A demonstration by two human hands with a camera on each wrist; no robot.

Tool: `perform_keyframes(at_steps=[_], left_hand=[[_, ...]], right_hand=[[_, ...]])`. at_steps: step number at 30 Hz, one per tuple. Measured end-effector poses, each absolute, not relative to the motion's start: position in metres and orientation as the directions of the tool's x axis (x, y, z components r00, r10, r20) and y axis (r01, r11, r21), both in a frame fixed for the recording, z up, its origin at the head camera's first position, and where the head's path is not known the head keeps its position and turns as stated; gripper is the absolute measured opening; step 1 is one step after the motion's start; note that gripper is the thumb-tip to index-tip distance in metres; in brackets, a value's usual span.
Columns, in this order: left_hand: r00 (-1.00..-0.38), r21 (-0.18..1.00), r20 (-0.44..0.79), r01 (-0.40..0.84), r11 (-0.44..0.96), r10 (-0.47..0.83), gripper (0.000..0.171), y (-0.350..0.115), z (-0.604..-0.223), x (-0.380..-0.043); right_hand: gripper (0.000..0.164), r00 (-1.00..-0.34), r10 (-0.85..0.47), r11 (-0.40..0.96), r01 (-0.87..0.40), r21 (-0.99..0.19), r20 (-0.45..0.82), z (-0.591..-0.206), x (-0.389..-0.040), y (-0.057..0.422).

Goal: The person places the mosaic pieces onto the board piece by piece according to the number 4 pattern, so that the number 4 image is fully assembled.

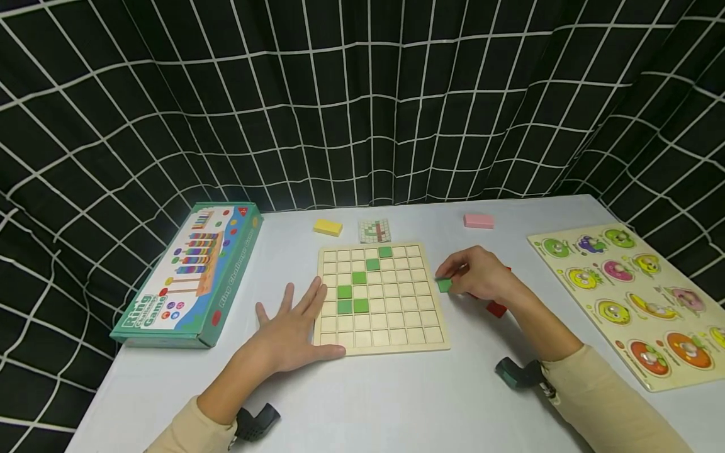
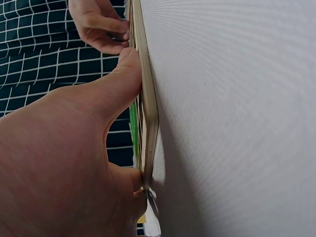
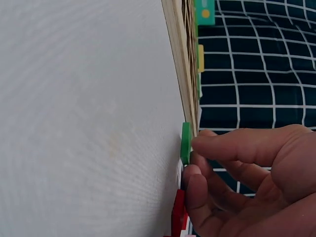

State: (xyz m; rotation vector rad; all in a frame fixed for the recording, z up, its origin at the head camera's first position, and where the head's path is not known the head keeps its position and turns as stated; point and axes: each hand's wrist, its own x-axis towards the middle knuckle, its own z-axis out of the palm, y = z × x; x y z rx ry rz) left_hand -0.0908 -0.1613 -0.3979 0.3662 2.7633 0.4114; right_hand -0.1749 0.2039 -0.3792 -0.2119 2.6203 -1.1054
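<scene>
The light wooden grid board [image 1: 396, 321] lies in the middle of the table, with several green square tiles [image 1: 359, 277] set in its cells in a stepped diagonal. My left hand [image 1: 289, 336] is spread along the board's left side, its thumb lying on the near edge; the left wrist view shows that thumb [image 2: 129, 61] against the wooden rim. Off the board's right side, my right hand [image 1: 480, 275] pinches a loose green tile [image 3: 185, 143] at its fingertips, low over the table. Red tiles [image 1: 496, 309] lie partly hidden under that hand.
Behind the board are a yellow block [image 1: 328, 227], a small pattern card [image 1: 374, 231] and a pink block [image 1: 478, 221]. A green game box [image 1: 187, 270] stands at the left. A fruit puzzle board [image 1: 640, 302] lies at the right. A black grid curtain [image 1: 362, 113] closes off the back.
</scene>
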Motion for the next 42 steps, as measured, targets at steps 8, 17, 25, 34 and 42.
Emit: perform_keyframes(at_steps=[8, 17, 25, 34, 42], left_hand=[[-0.914, 0.323, -0.281, 0.197, 0.926, 0.293, 0.119, -0.162, -0.397, -0.090], [-0.914, 0.325, -0.276, 0.202, 0.924, 0.297, 0.119, -0.162, -0.399, -0.091], [-0.916, 0.318, -0.273, 0.202, 0.926, 0.294, 0.119, -0.163, -0.400, -0.091], [-0.917, 0.319, -0.270, 0.204, 0.925, 0.295, 0.119, -0.163, -0.399, -0.091], [-0.918, 0.317, -0.270, 0.198, 0.928, 0.289, 0.119, -0.162, -0.399, -0.091]], right_hand=[[0.030, -0.951, -0.252, 0.774, -0.089, -0.628, -0.177, -0.377, -0.174, 0.198], [0.028, -0.956, -0.246, 0.787, -0.100, -0.609, -0.162, -0.377, -0.175, 0.195], [0.028, -0.956, -0.232, 0.763, -0.063, -0.643, -0.182, -0.373, -0.175, 0.195], [0.025, -0.953, -0.253, 0.741, -0.079, -0.667, -0.168, -0.368, -0.172, 0.188], [0.023, -0.936, -0.306, 0.708, -0.104, -0.698, -0.172, -0.366, -0.167, 0.168]])
